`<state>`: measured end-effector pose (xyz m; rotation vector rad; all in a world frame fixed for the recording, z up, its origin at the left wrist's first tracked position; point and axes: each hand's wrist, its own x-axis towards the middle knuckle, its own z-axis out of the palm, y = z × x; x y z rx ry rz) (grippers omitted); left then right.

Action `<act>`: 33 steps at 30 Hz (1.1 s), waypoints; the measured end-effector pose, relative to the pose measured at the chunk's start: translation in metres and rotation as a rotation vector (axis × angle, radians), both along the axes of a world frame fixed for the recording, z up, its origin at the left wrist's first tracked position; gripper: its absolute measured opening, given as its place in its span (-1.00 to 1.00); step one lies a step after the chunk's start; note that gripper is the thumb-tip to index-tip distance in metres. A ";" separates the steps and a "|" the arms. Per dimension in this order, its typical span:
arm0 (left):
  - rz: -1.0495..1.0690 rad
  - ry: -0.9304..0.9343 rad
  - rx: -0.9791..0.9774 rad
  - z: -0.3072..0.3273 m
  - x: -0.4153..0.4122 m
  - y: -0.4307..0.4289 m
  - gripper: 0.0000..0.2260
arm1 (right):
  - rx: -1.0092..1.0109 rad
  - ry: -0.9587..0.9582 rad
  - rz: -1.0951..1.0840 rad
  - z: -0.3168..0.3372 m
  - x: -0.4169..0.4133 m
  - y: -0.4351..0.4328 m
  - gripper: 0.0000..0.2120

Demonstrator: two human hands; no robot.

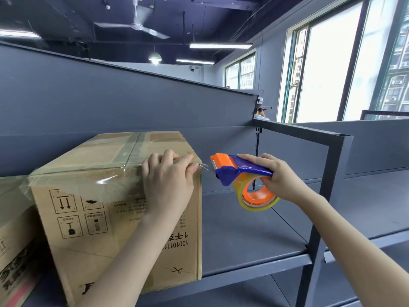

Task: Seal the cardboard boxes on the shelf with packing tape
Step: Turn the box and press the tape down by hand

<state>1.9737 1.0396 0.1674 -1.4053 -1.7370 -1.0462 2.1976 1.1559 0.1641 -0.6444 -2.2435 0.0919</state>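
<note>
**Shelf scene with the cardboard box as reference.** A grey metal shelf carries the cardboard box, which stands at the shelf's front edge with its printed face toward the camera. The print on that face reads upside down.

A second box stands just beside the cardboard box on its left and is cut off by the frame. The shelf to the right of the cardboard box is bare grey board.

Clear tape runs along the cardboard box's upper front edge. More strips cross its top face.

The left hand lies over the upper right corner of the cardboard box, with its fingers curled onto the top edge. Its grip is closed, thumb and forefinger pinching the tape end that sticks out past the corner.

The right hand is in the air to the right of the cardboard box, level with its top edge. Its grip is closed around the blue-and-orange tape dispenser.

The dispenser's orange blade end points at the cardboard box's corner, near the tape end but apart from it. A tape roll with an orange core hangs below the dispenser's handle.
</note>
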 end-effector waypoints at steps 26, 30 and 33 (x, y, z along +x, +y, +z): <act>-0.058 -0.081 -0.106 0.005 -0.003 -0.006 -0.75 | 0.414 -0.968 -0.254 0.034 -0.007 -0.021 -0.53; -0.061 0.010 -0.055 -0.005 0.000 -0.008 -0.84 | 0.103 -0.751 -0.258 -0.017 0.003 -0.022 -0.43; -0.019 -0.005 -0.007 0.003 0.006 0.003 -0.83 | 0.151 -0.618 -0.266 0.004 -0.008 -0.002 -0.42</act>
